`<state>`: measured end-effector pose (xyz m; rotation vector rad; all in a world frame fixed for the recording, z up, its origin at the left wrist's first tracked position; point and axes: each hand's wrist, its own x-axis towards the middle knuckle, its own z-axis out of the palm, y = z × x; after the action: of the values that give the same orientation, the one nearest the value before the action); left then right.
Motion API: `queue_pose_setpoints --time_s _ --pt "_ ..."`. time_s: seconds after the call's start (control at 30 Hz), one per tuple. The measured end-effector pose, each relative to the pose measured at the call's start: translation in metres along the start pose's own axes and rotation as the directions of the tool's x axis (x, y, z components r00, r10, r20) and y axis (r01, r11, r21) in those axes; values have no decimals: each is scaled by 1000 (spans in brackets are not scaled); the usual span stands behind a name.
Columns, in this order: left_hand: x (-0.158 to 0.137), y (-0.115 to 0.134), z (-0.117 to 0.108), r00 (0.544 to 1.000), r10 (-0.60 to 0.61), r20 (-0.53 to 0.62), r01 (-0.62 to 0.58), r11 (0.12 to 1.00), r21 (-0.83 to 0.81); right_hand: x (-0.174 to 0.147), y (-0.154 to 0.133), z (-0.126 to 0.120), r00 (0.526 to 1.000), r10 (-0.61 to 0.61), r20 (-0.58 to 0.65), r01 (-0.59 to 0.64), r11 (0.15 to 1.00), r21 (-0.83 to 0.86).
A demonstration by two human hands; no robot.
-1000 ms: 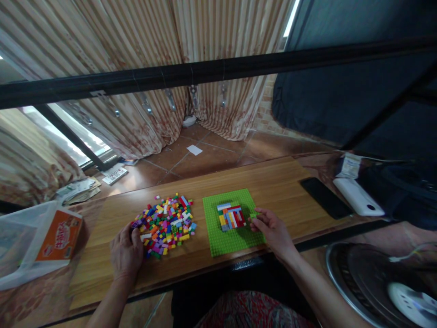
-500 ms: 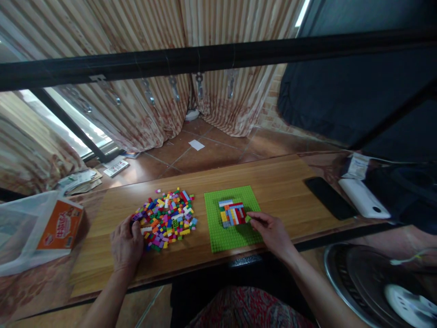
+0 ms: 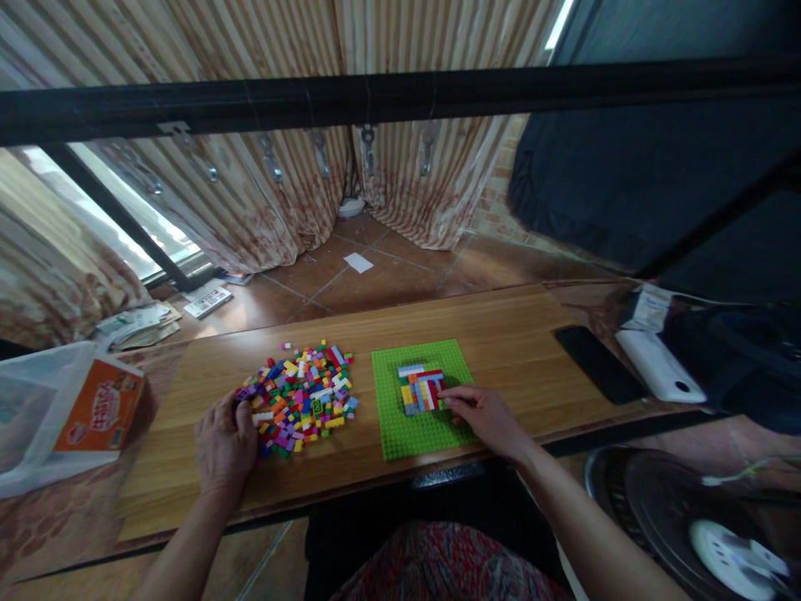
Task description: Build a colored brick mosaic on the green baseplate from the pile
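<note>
My right hand [image 3: 481, 415] is closed in a pinch on a small green brick [image 3: 441, 404], mostly covered by the fingertips. It is at the right side of a flat build of coloured bricks [image 3: 419, 391], red, white, blue, yellow and orange. That build sits on a green studded baseplate [image 3: 394, 438]. At the left edge of a pile of loose bricks [image 3: 306, 401], my left hand [image 3: 226, 442] rests on the table, thumb and fingers apart beside purple bricks. Its fingertips are partly hidden.
The wooden table [image 3: 506, 351] carries a black phone [image 3: 599, 364] at right, near a white device [image 3: 660, 367]. Left of the table stands a clear plastic bin [image 3: 43, 417] with an orange label. A dark bar [image 3: 400, 98] crosses ahead, with clips hanging below it.
My right hand has moved slightly left, bringing the green brick against the right side of the build. My left hand stays by the pile. The whole view has shifted slightly.
</note>
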<state>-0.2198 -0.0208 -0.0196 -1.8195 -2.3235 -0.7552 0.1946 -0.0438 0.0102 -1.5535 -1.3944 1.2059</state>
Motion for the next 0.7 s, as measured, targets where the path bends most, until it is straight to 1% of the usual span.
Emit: queue_pose_setpoints --time_s 0.1,0.23,0.5,0.7 --pt "0 0 1 1000 6 4 -6 1000 13 3 2 3 1000 17 -16 -17 999 37" --pt "-1 0 0 999 25 27 -26 999 44 3 2 6 996 63 -58 -60 997 46" --pt "-2 4 -1 1000 -5 13 4 1000 19 2 1 10 984 107 -139 -94 991 99" --pt "-2 4 -1 1000 -20 16 20 1000 16 5 3 11 987 99 -129 -88 992 93"
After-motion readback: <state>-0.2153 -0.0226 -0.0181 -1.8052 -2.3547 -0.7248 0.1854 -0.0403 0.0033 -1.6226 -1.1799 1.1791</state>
